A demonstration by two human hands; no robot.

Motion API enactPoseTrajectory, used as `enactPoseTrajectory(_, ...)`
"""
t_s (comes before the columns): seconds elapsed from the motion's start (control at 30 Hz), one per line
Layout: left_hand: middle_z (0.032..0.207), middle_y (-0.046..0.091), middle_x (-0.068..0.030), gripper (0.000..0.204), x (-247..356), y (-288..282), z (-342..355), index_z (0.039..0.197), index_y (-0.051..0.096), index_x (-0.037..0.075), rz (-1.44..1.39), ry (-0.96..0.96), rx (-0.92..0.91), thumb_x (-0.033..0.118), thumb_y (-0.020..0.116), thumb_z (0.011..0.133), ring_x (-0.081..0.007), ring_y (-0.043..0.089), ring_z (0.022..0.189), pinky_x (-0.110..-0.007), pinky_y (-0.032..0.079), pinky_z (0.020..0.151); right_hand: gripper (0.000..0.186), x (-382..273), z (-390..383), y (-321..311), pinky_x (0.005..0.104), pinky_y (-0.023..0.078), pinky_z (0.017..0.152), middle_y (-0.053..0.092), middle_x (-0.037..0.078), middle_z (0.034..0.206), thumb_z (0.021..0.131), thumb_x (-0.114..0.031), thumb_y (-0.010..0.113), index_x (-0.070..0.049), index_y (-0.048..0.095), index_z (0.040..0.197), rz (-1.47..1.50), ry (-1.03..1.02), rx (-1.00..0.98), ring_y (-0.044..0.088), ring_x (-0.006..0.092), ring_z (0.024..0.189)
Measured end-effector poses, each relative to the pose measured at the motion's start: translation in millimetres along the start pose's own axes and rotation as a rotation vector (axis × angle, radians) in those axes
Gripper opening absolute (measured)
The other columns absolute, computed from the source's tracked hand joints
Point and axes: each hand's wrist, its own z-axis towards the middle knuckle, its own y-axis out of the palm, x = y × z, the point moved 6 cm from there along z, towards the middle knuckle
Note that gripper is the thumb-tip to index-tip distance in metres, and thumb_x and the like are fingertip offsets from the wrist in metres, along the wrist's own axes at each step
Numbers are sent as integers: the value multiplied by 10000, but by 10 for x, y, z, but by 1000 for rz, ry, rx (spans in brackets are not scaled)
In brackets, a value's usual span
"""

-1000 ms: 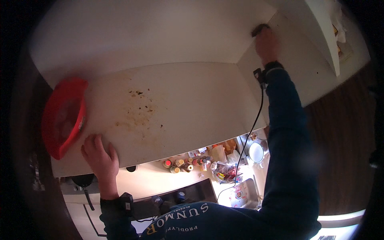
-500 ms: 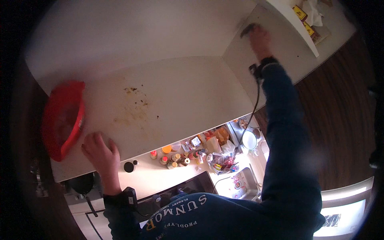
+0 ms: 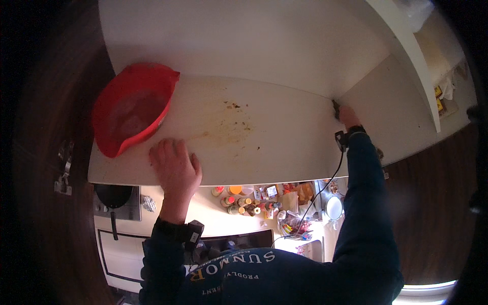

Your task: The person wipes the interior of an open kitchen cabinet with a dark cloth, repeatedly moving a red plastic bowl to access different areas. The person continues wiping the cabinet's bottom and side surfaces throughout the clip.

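Note:
Fingers spread, my left hand (image 3: pixel 177 165) rests on the white cabinet shelf (image 3: pixel 290 152) near its front edge. Just beyond those fingers stands a red basin (image 3: pixel 140 76) with what looks like cloudy water in it. My right hand (image 3: pixel 348 117) reaches to the shelf's back right corner. It is closed on a small dark thing (image 3: pixel 336 109), perhaps a cloth or scrubber; its kind is hard to make out. Yellowish stains and dark crumbs (image 3: pixel 236 124) mark the shelf between my hands.
A dividing panel (image 3: pixel 432 109) with yellow boxes (image 3: pixel 439 101) behind it stands at the right. Dark wooden doors (image 3: pixel 427 213) flank the cabinet. Below lies a counter with several jars (image 3: pixel 231 201), a black pan (image 3: pixel 113 195) and a white bowl (image 3: pixel 334 207). A cable hangs from my right wrist.
My view has shifted, so the basin and shelf appear farther right. My right hand has moved from high on the right side wall down to the back corner, still gripping the dark thing.

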Motion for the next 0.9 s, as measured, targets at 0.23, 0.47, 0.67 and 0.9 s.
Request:
enactPoseTrajectory(0.23, 1066, 512, -176, 359, -2, 13, 4, 968, 521, 37, -29, -26, -13, 248, 678, 724, -342, 447, 1124, -539, 285, 1000, 318, -926, 100, -354, 396, 418, 976, 502, 177, 1291, 924, -243, 490, -50, 576, 1161, 745, -162, 72, 499, 326, 1167)
enactPoseTrajectory(0.47, 1052, 519, -166, 393, -11, 7, 4, 977, 525, 35, -76, 3, -19, 272, 692, 711, -331, 459, 1106, -528, 285, 995, 654, -2428, 172, -1179, 458, 405, 997, 400, 285, 1361, 937, -474, 453, 48, 414, 1329, 601, -330, -163, 440, 427, 1211)
enactPoseTrajectory(0.67, 1043, 523, -164, 399, -11, -7, 2, 998, 525, 33, -117, 5, -21, 265, 687, 716, -328, 468, 1076, -518, 298, 972, 566, -3753, -306, -2122, 474, 410, 981, 469, 222, 1307, 920, -434, 485, -2, 471, 1286, 704, -631, 197, 481, 404, 1165)
enactPoseTrajectory(0.9, 1047, 536, -160, 410, -19, -47, -31, 1045, 528, 34, -190, 76, 140, 240, 674, 722, -330, 478, 1060, -512, 329, 944, 453, -4349, -1084, -2604, 422, 391, 1018, 503, 189, 1281, 837, -134, 568, -72, 496, 1280, 828, -1072, 202, 489, 365, 1181)
